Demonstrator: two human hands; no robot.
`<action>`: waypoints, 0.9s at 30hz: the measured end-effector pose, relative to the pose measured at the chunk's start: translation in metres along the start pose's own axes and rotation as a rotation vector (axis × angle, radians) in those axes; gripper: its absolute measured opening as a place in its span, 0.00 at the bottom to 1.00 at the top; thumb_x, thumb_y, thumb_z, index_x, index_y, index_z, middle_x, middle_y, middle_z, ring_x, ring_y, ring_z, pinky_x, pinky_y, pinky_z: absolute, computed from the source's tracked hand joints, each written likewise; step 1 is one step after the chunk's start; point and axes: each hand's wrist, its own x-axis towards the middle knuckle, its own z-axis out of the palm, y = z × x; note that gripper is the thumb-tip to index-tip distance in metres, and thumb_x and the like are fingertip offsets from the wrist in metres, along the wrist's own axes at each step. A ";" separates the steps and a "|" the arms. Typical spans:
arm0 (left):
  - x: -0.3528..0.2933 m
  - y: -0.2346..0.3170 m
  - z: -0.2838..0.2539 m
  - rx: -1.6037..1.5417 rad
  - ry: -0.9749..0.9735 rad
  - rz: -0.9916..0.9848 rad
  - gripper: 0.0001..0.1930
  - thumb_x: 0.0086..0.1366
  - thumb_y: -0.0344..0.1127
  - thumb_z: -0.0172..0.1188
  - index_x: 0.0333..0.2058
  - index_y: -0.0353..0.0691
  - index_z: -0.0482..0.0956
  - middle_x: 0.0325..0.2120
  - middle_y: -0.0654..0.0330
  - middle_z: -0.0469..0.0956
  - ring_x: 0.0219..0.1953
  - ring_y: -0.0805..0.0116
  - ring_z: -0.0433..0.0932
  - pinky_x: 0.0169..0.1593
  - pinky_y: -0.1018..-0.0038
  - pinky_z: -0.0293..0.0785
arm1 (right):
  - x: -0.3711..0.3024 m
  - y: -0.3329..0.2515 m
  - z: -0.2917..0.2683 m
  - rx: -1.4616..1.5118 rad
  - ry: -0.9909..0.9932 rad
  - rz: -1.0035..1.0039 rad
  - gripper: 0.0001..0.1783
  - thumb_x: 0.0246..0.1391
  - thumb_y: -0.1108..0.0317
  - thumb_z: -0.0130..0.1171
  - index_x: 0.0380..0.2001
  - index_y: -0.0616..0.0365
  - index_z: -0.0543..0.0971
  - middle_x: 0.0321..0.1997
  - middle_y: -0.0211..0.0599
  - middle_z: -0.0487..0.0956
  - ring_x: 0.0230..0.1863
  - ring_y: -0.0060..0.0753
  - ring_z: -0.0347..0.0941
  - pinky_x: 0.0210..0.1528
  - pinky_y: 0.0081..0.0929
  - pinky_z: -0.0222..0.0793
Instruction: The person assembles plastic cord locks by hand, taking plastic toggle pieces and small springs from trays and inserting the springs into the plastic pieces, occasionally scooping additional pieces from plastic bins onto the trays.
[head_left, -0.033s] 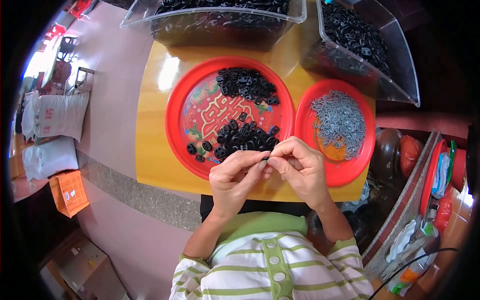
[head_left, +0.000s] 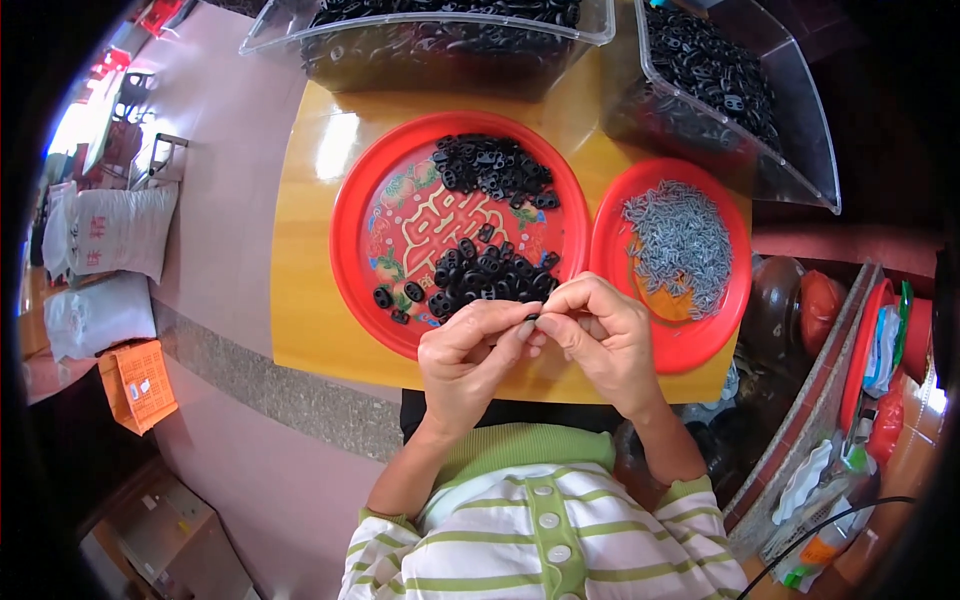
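My left hand (head_left: pixel 470 348) and my right hand (head_left: pixel 602 340) meet over the near edge of a large red tray (head_left: pixel 350 300). Thumb and forefinger of each are pinched together at a small black plastic part (head_left: pixel 531 317), mostly hidden by the fingertips. Just beyond the hands lies a heap of rounded black plastic pieces with two holes (head_left: pixel 485 272). Farther back on the tray is a second heap of smaller black pieces (head_left: pixel 490 168). Right of it, a smaller red tray (head_left: pixel 665 352) holds many thin silver screw-like pins (head_left: pixel 680 245).
Two clear plastic bins, one at the back (head_left: pixel 440 65) and one at the back right (head_left: pixel 800 165), are full of black pieces. Everything stands on a yellow table (head_left: pixel 310 290). On the floor to the left are white sacks (head_left: pixel 110 230) and an orange basket (head_left: pixel 138 385).
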 end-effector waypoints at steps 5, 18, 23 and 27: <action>0.003 -0.002 -0.016 0.037 -0.032 -0.001 0.08 0.59 0.18 0.56 0.38 0.28 0.79 0.34 0.53 0.77 0.31 0.70 0.79 0.35 0.79 0.77 | 0.014 -0.020 -0.008 0.021 -0.135 0.113 0.02 0.57 0.75 0.56 0.32 0.63 0.75 0.30 0.30 0.75 0.31 0.17 0.74 0.32 0.16 0.71; -0.005 -0.006 -0.024 -0.221 -0.077 -0.103 0.07 0.59 0.17 0.56 0.36 0.27 0.78 0.35 0.52 0.76 0.33 0.69 0.80 0.36 0.79 0.78 | 0.053 0.017 0.019 -1.049 -0.042 -0.411 0.09 0.47 0.67 0.62 0.33 0.58 0.79 0.33 0.35 0.74 0.40 0.38 0.71 0.41 0.32 0.70; -0.006 -0.006 -0.022 -0.223 -0.072 -0.106 0.07 0.60 0.17 0.54 0.37 0.27 0.77 0.35 0.53 0.76 0.33 0.70 0.79 0.36 0.78 0.77 | 0.049 0.013 0.015 -0.809 -0.023 -0.347 0.08 0.48 0.71 0.62 0.34 0.59 0.79 0.31 0.35 0.76 0.37 0.35 0.73 0.37 0.28 0.71; -0.003 -0.002 -0.022 -0.358 0.032 -0.149 0.05 0.62 0.20 0.53 0.37 0.28 0.75 0.33 0.54 0.77 0.32 0.71 0.79 0.37 0.77 0.76 | 0.036 0.006 0.010 -0.149 0.028 0.074 0.08 0.53 0.73 0.60 0.38 0.60 0.79 0.35 0.30 0.79 0.34 0.20 0.75 0.34 0.18 0.71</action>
